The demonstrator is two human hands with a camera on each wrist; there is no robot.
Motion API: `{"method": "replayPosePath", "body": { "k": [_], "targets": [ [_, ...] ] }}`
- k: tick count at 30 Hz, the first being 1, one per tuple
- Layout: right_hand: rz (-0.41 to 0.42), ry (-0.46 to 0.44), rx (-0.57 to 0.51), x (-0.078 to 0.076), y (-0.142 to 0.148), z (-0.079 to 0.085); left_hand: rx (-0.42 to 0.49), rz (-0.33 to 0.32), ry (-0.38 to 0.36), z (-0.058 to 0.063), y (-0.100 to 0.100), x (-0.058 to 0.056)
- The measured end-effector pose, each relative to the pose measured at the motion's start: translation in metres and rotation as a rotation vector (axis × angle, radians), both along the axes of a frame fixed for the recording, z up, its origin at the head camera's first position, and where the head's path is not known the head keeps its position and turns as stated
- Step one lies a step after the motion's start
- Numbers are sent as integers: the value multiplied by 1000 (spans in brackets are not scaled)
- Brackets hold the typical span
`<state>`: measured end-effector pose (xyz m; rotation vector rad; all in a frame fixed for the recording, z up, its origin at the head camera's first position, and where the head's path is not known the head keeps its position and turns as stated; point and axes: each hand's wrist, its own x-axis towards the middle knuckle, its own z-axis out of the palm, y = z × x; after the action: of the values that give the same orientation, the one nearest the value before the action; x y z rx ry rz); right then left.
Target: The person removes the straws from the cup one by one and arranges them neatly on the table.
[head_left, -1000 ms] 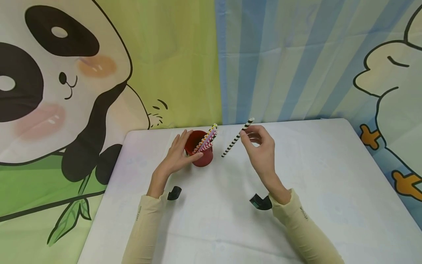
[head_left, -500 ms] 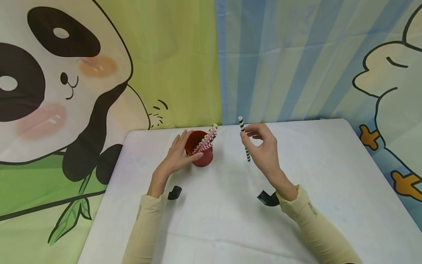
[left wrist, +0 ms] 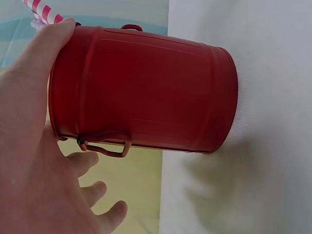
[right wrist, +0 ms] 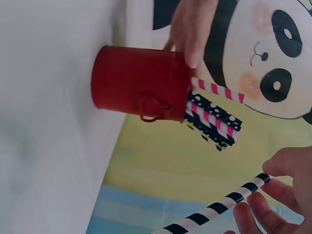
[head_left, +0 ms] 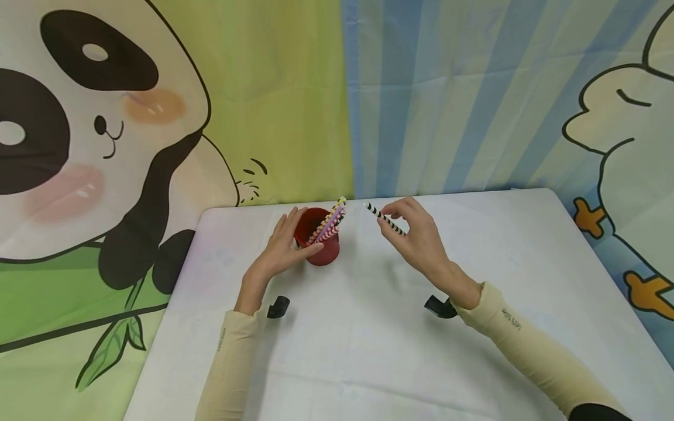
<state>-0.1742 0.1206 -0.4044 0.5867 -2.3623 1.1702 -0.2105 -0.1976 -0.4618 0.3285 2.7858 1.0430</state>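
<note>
A small red metal bucket [head_left: 325, 255] with side handles stands upright near the table's back edge. Several patterned paper straws [head_left: 330, 224] lean to the right out of its mouth; their lower ends are hidden inside. My left hand [head_left: 280, 249] holds the bucket at the rim, thumb on the near side and fingers spread along the left side. To the right of the bucket, my right hand [head_left: 419, 241] pinches a black-and-white striped straw [right wrist: 218, 208] between thumb and fingertips. That straw is tilted in the air, apart from the bucket.
A white cloth [head_left: 337, 356] covers the table. Black camera pieces [head_left: 279, 307] stick out at both wrists. Behind the table hangs a printed curtain [head_left: 295, 105] with a panda at left and a pale bird-like figure at right.
In my right hand the striped straw has turned, its upper end swinging over to point left toward the bucket. The right forearm has swung outward to the right. Left hand and bucket stay put.
</note>
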Motion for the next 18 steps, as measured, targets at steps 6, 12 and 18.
{"method": "replayPosePath", "body": {
  "k": [6, 12, 18],
  "targets": [
    [6, 17, 169, -9, 6, 0, -7, -3, -3, 0, 0, -1],
    [20, 34, 302, -18, 11, -8, 3, -1, -1, -1, 0, -1],
    [30, 40, 437, -25, 12, -23, 11, 7, -9, -1, 0, -1]
  ]
}}
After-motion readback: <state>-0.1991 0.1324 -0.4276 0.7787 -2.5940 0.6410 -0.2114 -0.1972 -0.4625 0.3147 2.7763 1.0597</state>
